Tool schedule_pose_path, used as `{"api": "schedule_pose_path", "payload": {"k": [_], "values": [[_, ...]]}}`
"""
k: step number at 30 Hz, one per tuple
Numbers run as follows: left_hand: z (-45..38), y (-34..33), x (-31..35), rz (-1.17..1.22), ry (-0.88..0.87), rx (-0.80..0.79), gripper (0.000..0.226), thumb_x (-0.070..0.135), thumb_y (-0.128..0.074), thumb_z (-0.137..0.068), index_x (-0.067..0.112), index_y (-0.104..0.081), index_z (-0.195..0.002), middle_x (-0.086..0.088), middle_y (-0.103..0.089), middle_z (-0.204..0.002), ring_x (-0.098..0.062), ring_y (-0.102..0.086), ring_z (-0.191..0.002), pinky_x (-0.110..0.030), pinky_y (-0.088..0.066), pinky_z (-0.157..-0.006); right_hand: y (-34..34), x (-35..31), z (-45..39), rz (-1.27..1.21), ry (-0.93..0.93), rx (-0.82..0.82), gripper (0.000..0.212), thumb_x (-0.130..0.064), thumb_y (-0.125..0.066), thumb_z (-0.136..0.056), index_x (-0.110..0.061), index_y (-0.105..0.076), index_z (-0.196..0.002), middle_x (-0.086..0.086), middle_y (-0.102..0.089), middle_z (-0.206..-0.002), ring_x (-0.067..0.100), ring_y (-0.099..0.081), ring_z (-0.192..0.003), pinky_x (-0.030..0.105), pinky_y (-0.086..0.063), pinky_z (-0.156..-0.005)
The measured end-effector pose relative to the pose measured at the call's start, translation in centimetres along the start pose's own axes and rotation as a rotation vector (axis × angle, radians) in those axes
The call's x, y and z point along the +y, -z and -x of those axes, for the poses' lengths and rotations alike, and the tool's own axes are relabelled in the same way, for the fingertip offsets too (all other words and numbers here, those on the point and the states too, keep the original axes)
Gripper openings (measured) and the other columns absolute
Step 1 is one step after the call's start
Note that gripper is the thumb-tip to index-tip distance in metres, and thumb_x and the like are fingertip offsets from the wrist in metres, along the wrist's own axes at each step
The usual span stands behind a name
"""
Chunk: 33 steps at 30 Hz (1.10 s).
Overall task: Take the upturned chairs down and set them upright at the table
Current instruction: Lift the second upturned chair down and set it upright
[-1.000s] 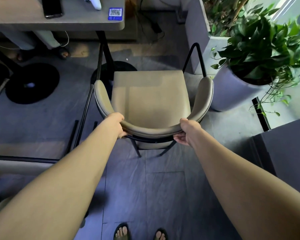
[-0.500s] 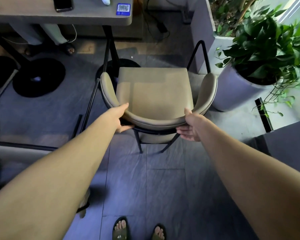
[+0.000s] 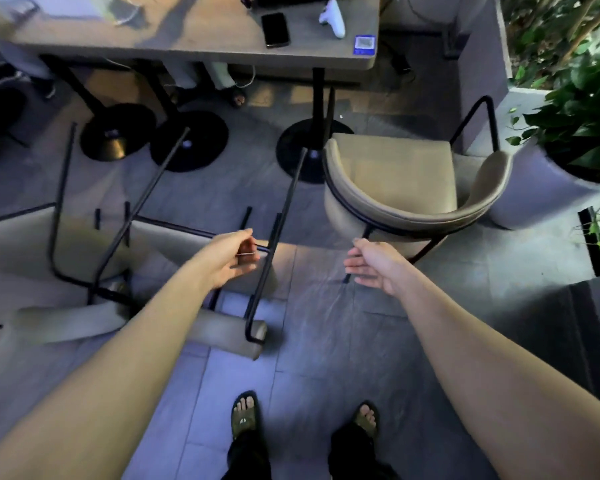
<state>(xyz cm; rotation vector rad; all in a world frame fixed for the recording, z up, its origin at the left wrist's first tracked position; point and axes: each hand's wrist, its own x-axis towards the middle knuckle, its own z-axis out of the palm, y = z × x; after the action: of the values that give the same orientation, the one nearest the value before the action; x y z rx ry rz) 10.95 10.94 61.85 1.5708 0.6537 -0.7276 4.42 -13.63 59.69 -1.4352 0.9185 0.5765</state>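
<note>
A beige padded chair (image 3: 399, 174) with black metal legs stands upright on the floor at the right, facing the grey table (image 3: 201, 46). My right hand (image 3: 374, 265) hovers just below its curved backrest, fingers apart, touching nothing. To the left an upturned beige chair (image 3: 194, 244) lies with its black legs pointing up and away. My left hand (image 3: 234, 258) is over that chair's seat underside beside a black leg, fingers loosely spread; no grip shows. A second upturned chair (image 3: 32, 244) lies further left.
A phone (image 3: 275, 29) and a white controller (image 3: 333, 17) lie on the table. Black round table bases (image 3: 187, 140) stand on the tiled floor. A potted plant (image 3: 582, 109) and a grey planter wall sit at the right. Another person's feet show under the table. My sandalled feet are below.
Both hands have let go of the upright chair's backrest. The view has swung left, bringing the upturned chairs into sight, and my left hand has moved over the nearer one.
</note>
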Motion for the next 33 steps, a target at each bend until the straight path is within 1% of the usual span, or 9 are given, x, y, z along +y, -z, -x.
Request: {"api": "schedule_pose_path", "payload": {"k": [5, 11, 14, 16, 19, 22, 25, 29, 33], "values": [[0.1, 11.1, -2.2, -0.054, -0.005, 0.05, 0.034, 0.029, -0.049, -0.097, 0.021, -0.048, -0.065, 0.005, -0.042, -0.048, -0.008, -0.042, -0.041, -0.016, -0.043, -0.042, -11.0, 0.6, 1.8, 0.007, 0.05, -0.088, 0.03, -0.038, -0.045, -0.101, -0.016, -0.056, -0.084, 0.0, -0.061, -0.072, 0.013, -0.057, -0.062, 0.026, -0.049, -0.066], [-6.3, 22.4, -5.5, -0.109, 0.049, -0.059, 0.038, 0.034, -0.048, -0.098, 0.022, -0.041, -0.062, 0.01, -0.027, -0.035, -0.003, -0.023, -0.025, -0.014, -0.016, -0.039, -25.2, 3.1, -0.2, -0.01, -0.008, -0.101, 0.027, -0.039, -0.047, -0.1, -0.016, -0.058, -0.09, 0.0, -0.058, -0.067, 0.012, -0.051, -0.054, 0.027, -0.049, -0.066], [-9.7, 27.3, -8.0, -0.124, 0.112, -0.083, 0.036, 0.037, -0.048, -0.096, 0.022, -0.044, -0.064, 0.011, -0.027, -0.035, -0.002, -0.021, -0.026, -0.016, -0.013, -0.042, -31.4, 5.1, -1.5, -0.079, -0.096, -0.099, 0.026, -0.038, -0.048, -0.101, -0.016, -0.06, -0.096, 0.0, -0.061, -0.072, 0.013, -0.055, -0.06, 0.029, -0.05, -0.072], [-11.9, 29.9, -9.6, -0.103, 0.152, -0.09, 0.033, 0.037, -0.048, -0.095, 0.021, -0.046, -0.066, 0.011, -0.027, -0.037, -0.002, -0.021, -0.028, -0.016, -0.012, -0.044, -34.8, 6.5, -2.8, -0.122, -0.152, -0.093, 0.025, -0.037, -0.049, -0.1, -0.015, -0.06, -0.099, 0.0, -0.062, -0.075, 0.013, -0.057, -0.063, 0.028, -0.049, -0.07], [-15.5, 32.6, -12.1, -0.094, 0.199, -0.066, 0.032, 0.036, -0.048, -0.096, 0.02, -0.048, -0.068, 0.01, -0.029, -0.042, -0.003, -0.021, -0.028, -0.012, -0.014, -0.042, -38.8, 9.0, -6.1, -0.164, -0.226, -0.062, 0.023, -0.037, -0.049, -0.1, -0.017, -0.061, -0.101, 0.0, -0.064, -0.078, 0.013, -0.059, -0.066, 0.029, -0.049, -0.069], [-19.4, 34.2, -15.0, -0.102, 0.245, -0.006, 0.031, 0.035, -0.049, -0.096, 0.021, -0.052, -0.068, 0.006, -0.039, -0.052, -0.004, -0.033, -0.034, -0.01, -0.028, -0.038, -41.8, 12.0, -10.3, -0.164, -0.264, -0.032, 0.023, -0.04, -0.051, -0.098, -0.02, -0.062, -0.1, -0.002, -0.066, -0.079, 0.013, -0.061, -0.069, 0.029, -0.05, -0.07], [-23.2, 34.8, -18.4, -0.132, 0.301, -0.013, 0.027, 0.036, -0.049, -0.096, 0.022, -0.055, -0.074, 0.004, -0.052, -0.066, -0.008, -0.048, -0.054, -0.02, -0.041, -0.049, -44.2, 15.6, -14.5, -0.151, -0.29, -0.007, 0.017, -0.035, -0.051, -0.097, -0.021, -0.06, -0.096, -0.003, -0.065, -0.075, 0.012, -0.06, -0.065, 0.029, -0.05, -0.071], [-29.0, 34.9, -23.4, -0.174, 0.345, -0.045, 0.023, 0.038, -0.046, -0.097, 0.024, -0.055, -0.081, 0.004, -0.058, -0.076, -0.01, -0.055, -0.066, -0.024, -0.046, -0.061, -46.6, 21.3, -20.7, -0.137, -0.352, -0.032, 0.021, -0.039, -0.05, -0.097, -0.021, -0.06, -0.093, -0.004, -0.066, -0.073, 0.011, -0.061, -0.064, 0.027, -0.05, -0.069], [-35.3, 35.1, -28.7, -0.275, 0.328, -0.097, 0.023, 0.042, -0.042, -0.098, 0.024, -0.056, -0.094, 0.004, -0.06, -0.086, -0.01, -0.058, -0.074, -0.026, -0.045, -0.07, -48.9, 27.1, -27.0, -0.119, -0.395, -0.043, 0.029, -0.045, -0.05, -0.097, -0.02, -0.06, -0.089, 0.0, -0.066, -0.078, 0.014, -0.062, -0.069, 0.033, -0.051, -0.079]]}}
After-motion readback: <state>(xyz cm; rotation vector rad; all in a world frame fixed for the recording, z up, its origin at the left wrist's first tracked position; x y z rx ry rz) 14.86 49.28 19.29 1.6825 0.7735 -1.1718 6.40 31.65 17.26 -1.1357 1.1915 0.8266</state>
